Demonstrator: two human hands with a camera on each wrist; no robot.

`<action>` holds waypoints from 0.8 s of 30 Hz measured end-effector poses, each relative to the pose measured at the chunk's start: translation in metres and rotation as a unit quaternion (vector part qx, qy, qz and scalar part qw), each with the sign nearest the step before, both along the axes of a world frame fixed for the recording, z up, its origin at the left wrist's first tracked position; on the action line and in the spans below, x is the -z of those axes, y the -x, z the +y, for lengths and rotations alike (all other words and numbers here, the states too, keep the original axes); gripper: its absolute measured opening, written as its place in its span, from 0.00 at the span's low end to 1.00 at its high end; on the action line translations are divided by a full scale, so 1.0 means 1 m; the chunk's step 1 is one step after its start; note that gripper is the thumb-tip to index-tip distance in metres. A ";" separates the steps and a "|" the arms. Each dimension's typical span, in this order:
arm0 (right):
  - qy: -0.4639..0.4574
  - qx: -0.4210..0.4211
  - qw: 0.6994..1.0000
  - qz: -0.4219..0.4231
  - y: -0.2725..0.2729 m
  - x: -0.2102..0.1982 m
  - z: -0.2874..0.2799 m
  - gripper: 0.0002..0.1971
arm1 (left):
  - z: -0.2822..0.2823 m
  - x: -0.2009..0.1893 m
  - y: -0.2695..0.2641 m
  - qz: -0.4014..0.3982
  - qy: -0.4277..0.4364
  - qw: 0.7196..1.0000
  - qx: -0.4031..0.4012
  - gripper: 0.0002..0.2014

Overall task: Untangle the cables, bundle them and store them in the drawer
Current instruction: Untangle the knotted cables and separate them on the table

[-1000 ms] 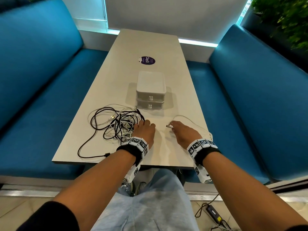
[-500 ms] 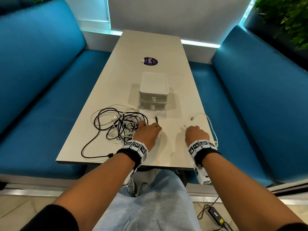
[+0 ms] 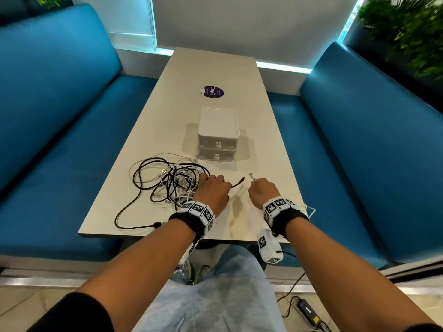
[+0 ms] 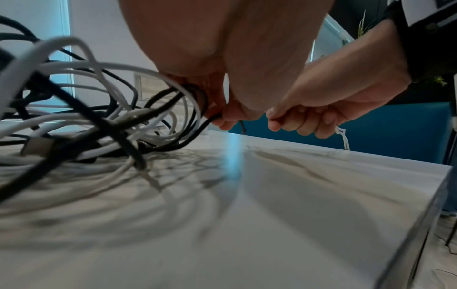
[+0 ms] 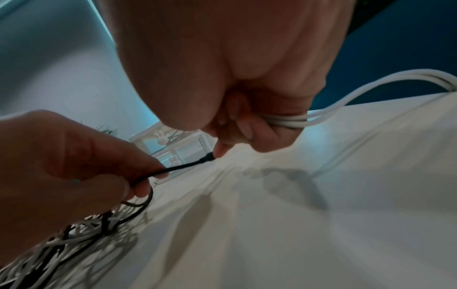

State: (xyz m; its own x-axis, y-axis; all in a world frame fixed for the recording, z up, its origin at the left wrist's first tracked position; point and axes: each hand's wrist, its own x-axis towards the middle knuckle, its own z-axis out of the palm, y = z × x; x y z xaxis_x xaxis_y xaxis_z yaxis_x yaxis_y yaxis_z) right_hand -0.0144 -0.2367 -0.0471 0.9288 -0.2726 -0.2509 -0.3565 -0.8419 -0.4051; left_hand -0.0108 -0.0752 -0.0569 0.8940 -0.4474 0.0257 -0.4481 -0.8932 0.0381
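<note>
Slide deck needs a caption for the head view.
Left hand pinches a thin black cable, right hand grips a white cable, beside tangled cables on a pale table.

Bare desk (image 3: 261, 144) lies right of the drawer unit (image 3: 217, 137); the cable tangle (image 3: 167, 180) crowds its near-left side.

One table (image 3: 215, 68), two blue benches (image 3: 60, 104), one white two-drawer unit (image 3: 218, 137), one tangled pile of black and white cables (image 3: 172, 183), one purple sticker (image 3: 213, 92), two hands (image 3: 213, 192).
</note>
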 end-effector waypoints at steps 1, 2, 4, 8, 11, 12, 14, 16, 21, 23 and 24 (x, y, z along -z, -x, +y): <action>-0.009 0.000 1.000 0.002 0.001 -0.001 0.000 0.18 | 0.001 0.001 0.000 -0.005 0.003 1.000 -0.003 0.15; -0.022 0.000 1.000 0.001 0.001 -0.002 -0.001 0.19 | 0.002 0.001 0.000 -0.009 0.008 1.000 -0.006 0.16; -0.049 0.009 0.999 0.003 0.001 -0.005 -0.001 0.20 | 0.001 0.001 0.000 -0.011 0.026 1.000 -0.011 0.16; -0.124 0.014 0.992 0.001 -0.001 -0.009 0.006 0.21 | -0.004 0.001 -0.004 0.011 0.044 0.999 -0.005 0.13; -0.138 -0.013 0.990 -0.039 -0.001 -0.010 0.014 0.20 | -0.005 0.001 -0.002 0.018 0.044 0.999 0.021 0.09; -0.129 -0.023 0.990 -0.046 -0.003 -0.009 0.015 0.18 | -0.004 0.001 0.000 0.019 0.047 0.998 0.028 0.09; -0.085 -0.046 0.994 -0.052 -0.003 -0.007 0.017 0.16 | -0.001 0.002 0.004 0.014 0.050 0.998 0.032 0.10; -0.025 -0.063 0.996 -0.051 -0.002 -0.004 0.014 0.17 | 0.005 0.004 0.004 -0.010 0.030 0.999 0.030 0.11; 0.042 -0.027 0.999 -0.006 0.001 0.007 -0.015 0.15 | 0.024 0.011 -0.005 -0.034 -0.030 0.998 0.046 0.10; 0.048 0.009 0.999 0.008 0.005 0.008 -0.033 0.13 | 0.028 0.012 -0.008 -0.040 -0.038 0.998 0.042 0.10; 0.049 0.025 0.998 0.014 0.007 0.008 -0.040 0.12 | 0.030 0.013 -0.009 -0.041 -0.038 0.998 0.041 0.11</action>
State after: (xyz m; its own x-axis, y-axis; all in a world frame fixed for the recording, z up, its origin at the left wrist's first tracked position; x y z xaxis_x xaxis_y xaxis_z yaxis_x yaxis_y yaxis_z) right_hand -0.0217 -0.2764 -0.0555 0.9066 -0.3429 -0.2459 -0.4088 -0.8579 -0.3112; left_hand -0.0017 -0.0449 -0.0702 0.8509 -0.5217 0.0609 -0.5179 -0.8527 -0.0687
